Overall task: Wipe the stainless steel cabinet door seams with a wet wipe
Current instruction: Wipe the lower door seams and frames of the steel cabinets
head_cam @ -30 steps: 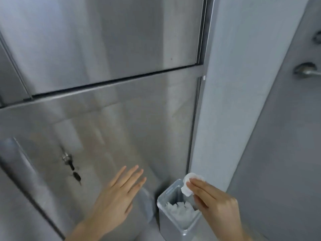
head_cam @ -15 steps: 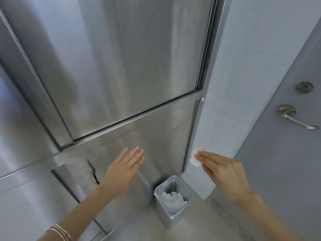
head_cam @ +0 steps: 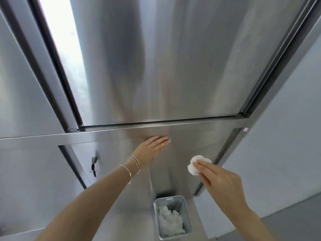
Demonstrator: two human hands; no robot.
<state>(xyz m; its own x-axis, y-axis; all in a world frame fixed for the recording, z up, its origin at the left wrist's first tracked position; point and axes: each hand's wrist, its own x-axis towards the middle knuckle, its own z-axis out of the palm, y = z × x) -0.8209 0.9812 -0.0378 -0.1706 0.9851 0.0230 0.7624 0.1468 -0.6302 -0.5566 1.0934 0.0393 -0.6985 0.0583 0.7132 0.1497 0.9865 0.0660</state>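
**Wipe is coming up from the bin to the right-hand seam**

The right hand (head_cam: 220, 181) has been rising from just over the bin (head_cam: 156, 216) and is now holding the wet wipe (head_cam: 196, 164) under nearly straight fingers, thumb hidden behind it, just beside the vertical seam (head_cam: 224, 152) at the lower cabinet door's (head_cam: 187, 146) right edge. That probably means wiping of this seam is about to begin. The left hand (head_cam: 152, 145) has also been moving up and is lying open and flat on the door, just under the horizontal seam (head_cam: 156, 123), holding nothing. The bin below is holding crumpled used wipes (head_cam: 170, 221), and a key (head_cam: 94, 161) is hanging in the lock to the left, well apart. Nothing is blocking the seam, but the grey wall (head_cam: 286, 119) is crowding its right side.
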